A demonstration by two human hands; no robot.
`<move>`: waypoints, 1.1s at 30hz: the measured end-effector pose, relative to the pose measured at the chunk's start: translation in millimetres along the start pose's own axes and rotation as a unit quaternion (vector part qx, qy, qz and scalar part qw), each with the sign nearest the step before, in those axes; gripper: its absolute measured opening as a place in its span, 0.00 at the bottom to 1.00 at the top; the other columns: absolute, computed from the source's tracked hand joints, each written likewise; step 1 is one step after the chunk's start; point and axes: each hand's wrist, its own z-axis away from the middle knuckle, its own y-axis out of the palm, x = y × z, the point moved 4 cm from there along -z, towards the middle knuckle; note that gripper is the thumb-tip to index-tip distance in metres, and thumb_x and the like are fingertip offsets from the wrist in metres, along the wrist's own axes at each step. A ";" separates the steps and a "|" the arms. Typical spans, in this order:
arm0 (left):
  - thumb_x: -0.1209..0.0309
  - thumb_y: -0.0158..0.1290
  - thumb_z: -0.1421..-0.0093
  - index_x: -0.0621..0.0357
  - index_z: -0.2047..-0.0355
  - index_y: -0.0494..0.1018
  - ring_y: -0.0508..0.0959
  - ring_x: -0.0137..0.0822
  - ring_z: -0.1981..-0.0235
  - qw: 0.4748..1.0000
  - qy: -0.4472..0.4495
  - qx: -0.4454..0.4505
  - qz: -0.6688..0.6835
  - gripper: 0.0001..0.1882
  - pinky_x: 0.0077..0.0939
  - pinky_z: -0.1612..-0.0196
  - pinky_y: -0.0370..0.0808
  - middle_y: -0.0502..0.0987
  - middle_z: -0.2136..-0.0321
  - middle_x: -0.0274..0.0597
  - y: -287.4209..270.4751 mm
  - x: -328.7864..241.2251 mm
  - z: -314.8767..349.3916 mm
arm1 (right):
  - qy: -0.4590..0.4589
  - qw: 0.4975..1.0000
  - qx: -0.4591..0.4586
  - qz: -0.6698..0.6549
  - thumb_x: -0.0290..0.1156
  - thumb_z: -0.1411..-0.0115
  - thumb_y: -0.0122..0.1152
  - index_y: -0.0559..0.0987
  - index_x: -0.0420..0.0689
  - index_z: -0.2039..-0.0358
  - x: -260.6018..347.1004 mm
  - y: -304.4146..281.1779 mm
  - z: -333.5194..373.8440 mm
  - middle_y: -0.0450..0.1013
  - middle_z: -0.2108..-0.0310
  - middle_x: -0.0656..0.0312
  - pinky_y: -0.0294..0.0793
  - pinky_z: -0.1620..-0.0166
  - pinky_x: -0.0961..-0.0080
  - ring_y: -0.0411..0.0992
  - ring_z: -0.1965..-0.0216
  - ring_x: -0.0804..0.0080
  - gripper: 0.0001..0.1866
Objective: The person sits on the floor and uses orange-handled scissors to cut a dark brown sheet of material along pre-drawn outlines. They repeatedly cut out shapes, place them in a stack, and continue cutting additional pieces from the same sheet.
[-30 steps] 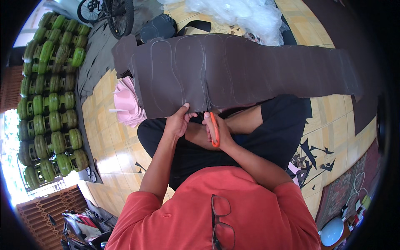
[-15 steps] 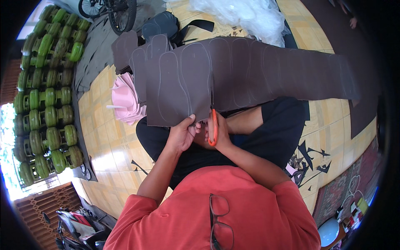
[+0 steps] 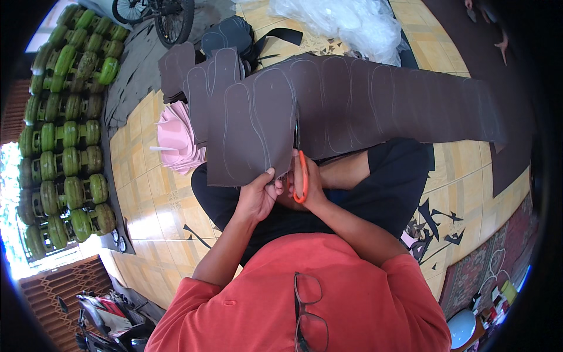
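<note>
A long dark brown sheet point(image 3: 337, 105) with pale sole-shaped outlines drawn on it lies across my lap and stretches off to the right. My left hand point(image 3: 259, 192) pinches its near edge, thumb on top and fingers curled beneath. My right hand point(image 3: 314, 179) grips orange-handled scissors point(image 3: 304, 179), their blades in a slit that runs up the sheet between two outlines. Left of the slit, the flap droops toward my left hand. Beyond it, more brown pieces point(image 3: 205, 79) are stacked, some with outlines. Pink sheets point(image 3: 175, 138) lie piled by my left knee.
Green gas cylinders point(image 3: 70, 158) stand stacked along the left. A dark bag point(image 3: 227, 38), a bicycle wheel point(image 3: 174, 22) and clear plastic wrap point(image 3: 346, 26) are at the far side. Dark offcuts point(image 3: 433, 220) litter the tiles at right. Another person's hand point(image 3: 502, 46) shows at far right.
The scissors and right hand have shifted slightly, with the blades showing more in the slit. My left hand has drawn the flap's near edge a little lower. The other person's hand has moved.
</note>
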 end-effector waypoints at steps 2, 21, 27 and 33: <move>0.78 0.43 0.36 0.63 0.54 0.65 0.75 0.33 0.75 1.000 0.004 -0.005 -0.007 0.10 0.27 0.73 0.72 0.74 0.68 0.45 0.0 1.1 3.9 | -0.048 0.998 -0.012 0.030 0.60 0.35 0.37 0.70 0.38 0.68 1.0 -4.1 -7.8 0.67 0.81 0.61 0.66 0.83 0.78 0.67 0.86 0.74 0.32; 0.76 0.50 0.39 0.64 0.59 0.67 0.71 0.30 0.78 1.000 0.012 -0.005 0.022 0.09 0.22 0.75 0.67 0.73 0.74 0.44 -0.1 -5.5 24.2 | -0.041 0.997 0.035 0.054 0.61 0.37 0.41 0.69 0.40 0.75 26.8 -27.1 -21.3 0.61 0.87 0.64 0.64 0.84 0.78 0.64 0.87 0.77 0.32; 0.76 0.50 0.39 0.64 0.60 0.67 0.72 0.30 0.78 1.000 0.002 0.013 0.006 0.08 0.22 0.75 0.68 0.73 0.74 0.44 -3.9 -7.3 30.6 | -0.095 0.994 0.008 0.046 0.61 0.38 0.44 0.70 0.38 0.75 33.4 -31.0 -42.5 0.59 0.88 0.66 0.61 0.87 0.80 0.59 0.91 0.78 0.33; 0.77 0.46 0.37 0.65 0.57 0.66 0.72 0.32 0.77 0.998 0.016 0.045 0.032 0.09 0.24 0.76 0.69 0.73 0.72 0.45 -12.0 -10.4 34.2 | -0.064 0.994 0.012 0.093 0.61 0.38 0.44 0.70 0.38 0.77 48.7 -34.3 -31.8 0.59 0.89 0.66 0.62 0.87 0.81 0.60 0.91 0.78 0.33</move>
